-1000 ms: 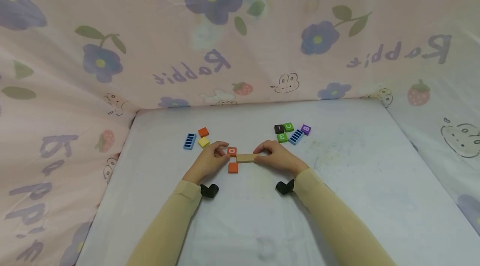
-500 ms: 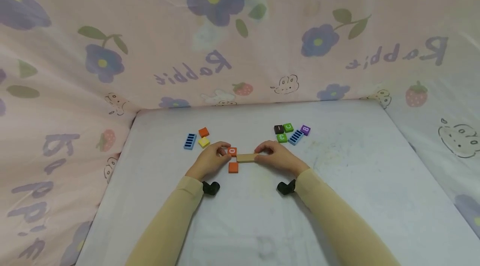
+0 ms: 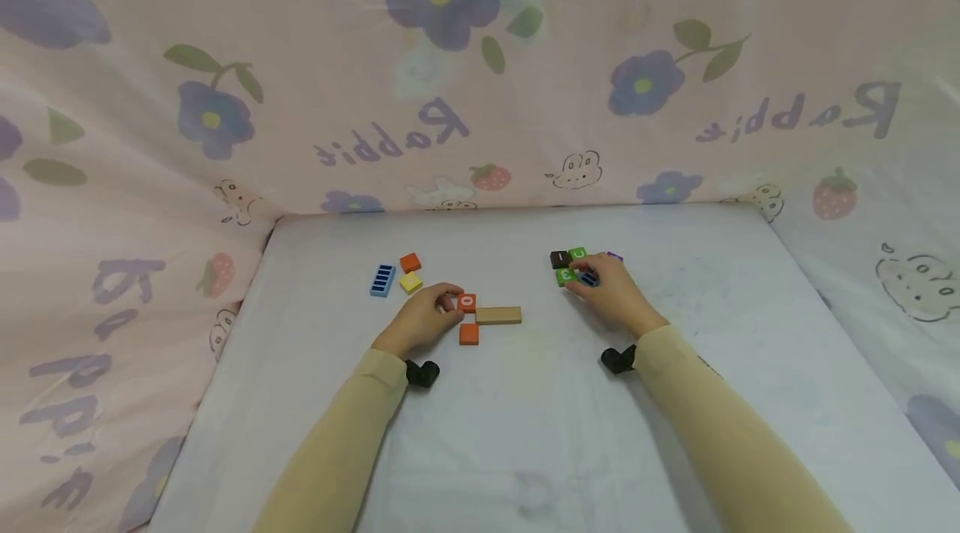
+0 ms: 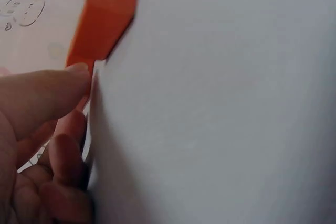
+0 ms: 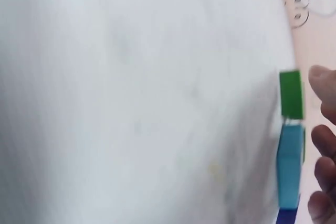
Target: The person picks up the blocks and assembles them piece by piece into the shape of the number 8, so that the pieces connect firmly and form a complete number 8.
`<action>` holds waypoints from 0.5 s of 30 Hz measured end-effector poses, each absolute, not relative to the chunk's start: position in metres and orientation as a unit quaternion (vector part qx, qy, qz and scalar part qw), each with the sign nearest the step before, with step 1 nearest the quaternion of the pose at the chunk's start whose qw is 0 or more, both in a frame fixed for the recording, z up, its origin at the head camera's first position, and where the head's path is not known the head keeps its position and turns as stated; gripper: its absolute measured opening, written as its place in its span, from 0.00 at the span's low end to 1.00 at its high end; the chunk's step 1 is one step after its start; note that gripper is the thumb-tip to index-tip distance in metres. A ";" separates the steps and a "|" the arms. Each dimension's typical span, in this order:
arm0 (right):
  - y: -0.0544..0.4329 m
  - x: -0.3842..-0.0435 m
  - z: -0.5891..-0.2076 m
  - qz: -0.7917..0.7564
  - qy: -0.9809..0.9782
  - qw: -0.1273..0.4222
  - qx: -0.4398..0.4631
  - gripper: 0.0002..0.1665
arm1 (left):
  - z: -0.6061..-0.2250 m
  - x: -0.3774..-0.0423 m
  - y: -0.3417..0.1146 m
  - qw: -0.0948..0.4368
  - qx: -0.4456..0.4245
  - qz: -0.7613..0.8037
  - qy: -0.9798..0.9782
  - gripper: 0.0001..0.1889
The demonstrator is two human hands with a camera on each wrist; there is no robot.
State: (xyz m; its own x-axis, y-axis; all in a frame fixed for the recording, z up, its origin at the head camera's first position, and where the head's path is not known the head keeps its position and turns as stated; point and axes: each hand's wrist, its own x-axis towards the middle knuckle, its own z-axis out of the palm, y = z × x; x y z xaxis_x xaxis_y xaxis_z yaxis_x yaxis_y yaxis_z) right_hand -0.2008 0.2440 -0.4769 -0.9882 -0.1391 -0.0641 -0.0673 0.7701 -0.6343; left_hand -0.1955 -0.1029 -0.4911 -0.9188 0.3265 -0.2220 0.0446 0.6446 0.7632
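Note:
My left hand (image 3: 418,321) pinches an orange tile marked 0 (image 3: 467,302) at its left side. In the left wrist view the thumb tip lies against the edge of an orange tile (image 4: 105,17). A plain orange tile (image 3: 468,334) lies just below, and a flat wooden block (image 3: 498,315) extends to the right. Over the right-hand cluster hovers my right hand (image 3: 613,293), thumb and fingers apart around a green tile marked 3 (image 3: 566,277). In the right wrist view the fingertips stand off the green tile (image 5: 292,95). A blue barred block (image 3: 590,279) is partly hidden under this hand.
Another blue barred block (image 3: 382,280), an orange tile (image 3: 410,262) and a yellow tile (image 3: 410,282) lie at left. A black tile (image 3: 560,259), a second green tile (image 3: 577,253) and a mostly hidden purple tile (image 3: 615,256) sit at right. Patterned cloth (image 3: 517,116) walls the table.
My right hand has let go of the wooden block and moved right and away from me to the tile cluster. The left hand stays at the orange tile.

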 end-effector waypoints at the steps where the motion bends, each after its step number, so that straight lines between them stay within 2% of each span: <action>1: 0.246 -0.203 -0.479 -0.328 0.942 0.050 -0.057 0.25 | -0.491 -0.196 -0.104 0.177 0.103 0.411 0.888 0.21; 15: 0.251 -0.217 -0.486 -0.266 0.959 0.037 -0.090 0.26 | -0.493 -0.198 -0.107 0.187 0.092 0.440 0.874 0.20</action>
State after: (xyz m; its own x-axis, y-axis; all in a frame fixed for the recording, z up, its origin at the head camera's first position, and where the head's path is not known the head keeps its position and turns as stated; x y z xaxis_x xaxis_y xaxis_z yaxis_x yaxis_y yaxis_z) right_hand -0.2168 0.2515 -0.4856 -0.9812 -0.1916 -0.0243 -0.1519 0.8429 -0.5162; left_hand -0.1982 -0.1068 -0.4928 -0.9135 0.3242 -0.2458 -0.0043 0.5965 0.8026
